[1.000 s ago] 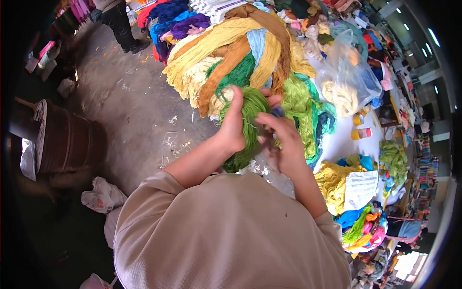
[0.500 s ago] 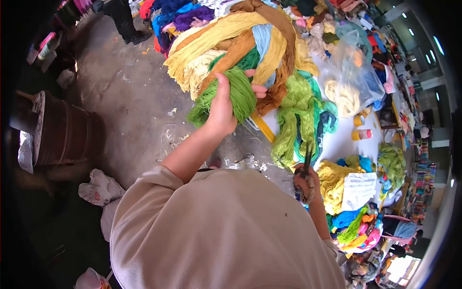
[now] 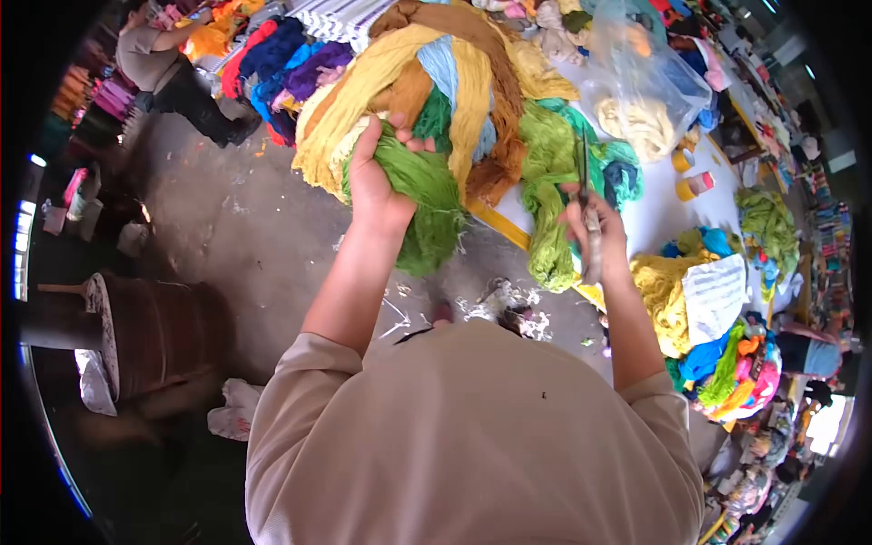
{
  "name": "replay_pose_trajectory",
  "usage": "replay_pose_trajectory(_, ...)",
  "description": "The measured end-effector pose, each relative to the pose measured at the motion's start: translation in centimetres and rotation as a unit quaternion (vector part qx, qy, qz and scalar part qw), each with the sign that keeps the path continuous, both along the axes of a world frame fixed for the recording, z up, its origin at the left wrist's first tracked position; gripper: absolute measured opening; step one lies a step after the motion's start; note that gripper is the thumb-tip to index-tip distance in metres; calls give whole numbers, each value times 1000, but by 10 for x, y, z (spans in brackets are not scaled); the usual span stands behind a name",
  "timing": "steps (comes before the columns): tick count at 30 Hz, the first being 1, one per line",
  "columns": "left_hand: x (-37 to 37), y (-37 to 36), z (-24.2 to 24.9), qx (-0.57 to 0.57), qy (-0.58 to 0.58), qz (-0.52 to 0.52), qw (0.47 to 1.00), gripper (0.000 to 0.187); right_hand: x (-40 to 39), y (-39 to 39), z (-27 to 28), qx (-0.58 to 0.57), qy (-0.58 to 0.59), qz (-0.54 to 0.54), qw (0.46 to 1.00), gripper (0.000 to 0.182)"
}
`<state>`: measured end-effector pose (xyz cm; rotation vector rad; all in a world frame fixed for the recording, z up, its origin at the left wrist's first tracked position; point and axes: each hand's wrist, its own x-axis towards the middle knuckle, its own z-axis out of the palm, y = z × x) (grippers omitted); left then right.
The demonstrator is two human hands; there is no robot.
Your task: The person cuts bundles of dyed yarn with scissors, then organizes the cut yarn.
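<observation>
My left hand (image 3: 377,191) grips a hank of green yarn (image 3: 427,200), whose lower strands hang loose below the palm. In my right hand (image 3: 612,234) is a pair of scissors (image 3: 593,243) with wrapped-looking handles. Their dark blades point away from me and look closed. Just past the scissors, lighter green yarn (image 3: 548,182) drapes over the table's near edge. Beyond my left hand lie large yellow hanks (image 3: 354,86), a brown hank (image 3: 495,59) and a light blue hank (image 3: 439,64).
A clear plastic bag (image 3: 640,82) with cream yarn sits on the white table (image 3: 654,195). Mustard yarn (image 3: 660,295) and a paper sheet (image 3: 715,292) lie at right. A rusty drum (image 3: 168,331) stands at left. Another person (image 3: 168,59) works at upper left. Scraps litter the floor.
My right hand has come up and forward with the scissors, near the light green yarn. My left hand has shifted left and turned, and the green hank now hangs lower. The view has swung.
</observation>
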<state>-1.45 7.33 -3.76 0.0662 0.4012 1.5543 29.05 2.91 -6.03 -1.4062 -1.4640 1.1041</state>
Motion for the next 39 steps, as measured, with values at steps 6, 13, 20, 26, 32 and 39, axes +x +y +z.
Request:
replay_pose_trajectory(6, 17, 33, 2, 4, 60, 107, 992, 16, -79, -52, -5, -355, 264, 290, 849, 87)
replay_pose_trajectory(13, 58, -43, 34, 309, 312, 140, 887, 29, -108, -29, 3, 35, 163, 200, 966, 63)
replay_pose_trajectory(20, 37, -56, 47, 297, 201, 0, 934, 33, -107, -31, 14, 136, 121, 212, 960, 32)
replay_pose_trajectory(26, 24, -54, 46, 223, 206, -14, 953, 38, -103, -50, 29, -106, 224, 252, 935, 26)
replay_pose_trajectory(32, 18, -57, 31, 228, 270, -48, 934, 43, -103, -46, 18, -89, 213, 264, 936, 48)
replay_pose_trajectory(39, 12, -75, 9, 196, 288, -92, 933, 45, -121, -46, -17, -11, 235, 230, 944, 45)
